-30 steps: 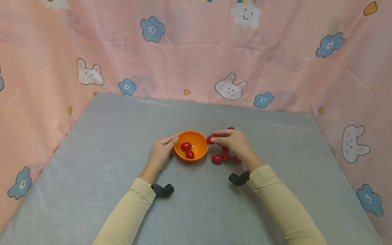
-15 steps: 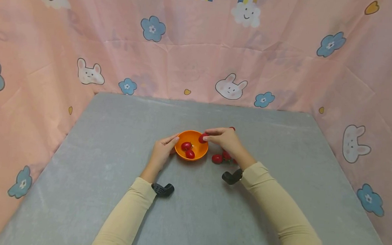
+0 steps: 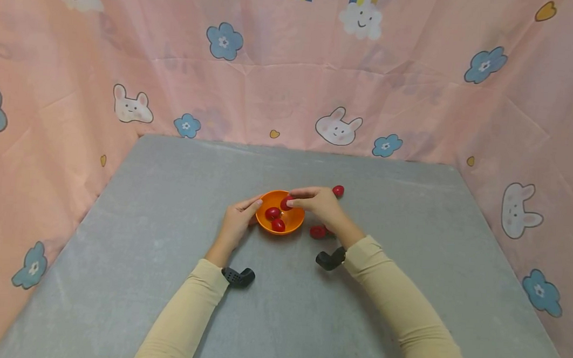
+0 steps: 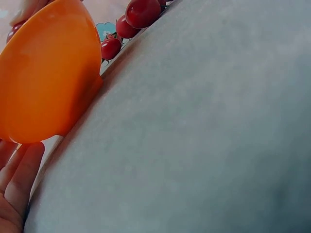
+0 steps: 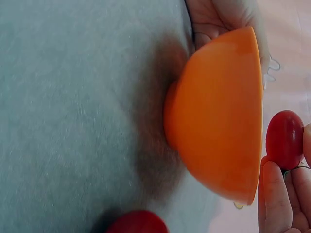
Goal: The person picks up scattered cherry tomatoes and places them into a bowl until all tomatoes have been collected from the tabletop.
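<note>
Red tomato (image 3: 286, 203): just above the mouth of the orange bowl (image 3: 293, 218).
Right hand (image 3: 320, 203): pinching that tomato between thumb and fingers.
Left hand (image 3: 236, 221): gripping the bowl's left side, thumb at rim, fingers outside.
Bowl contents: two tomatoes (image 3: 277, 225).
Loose tomatoes (image 3: 317, 232): right of bowl, some partly hidden by the right arm.
Grey table (image 3: 279, 314): bowl upright on it.
Sleeves (image 3: 182, 309): beige, black device (image 3: 238, 277) at each wrist.
Pink cloth (image 3: 272, 86): behind and both sides, printed rabbits, flowers, clouds.
</note>
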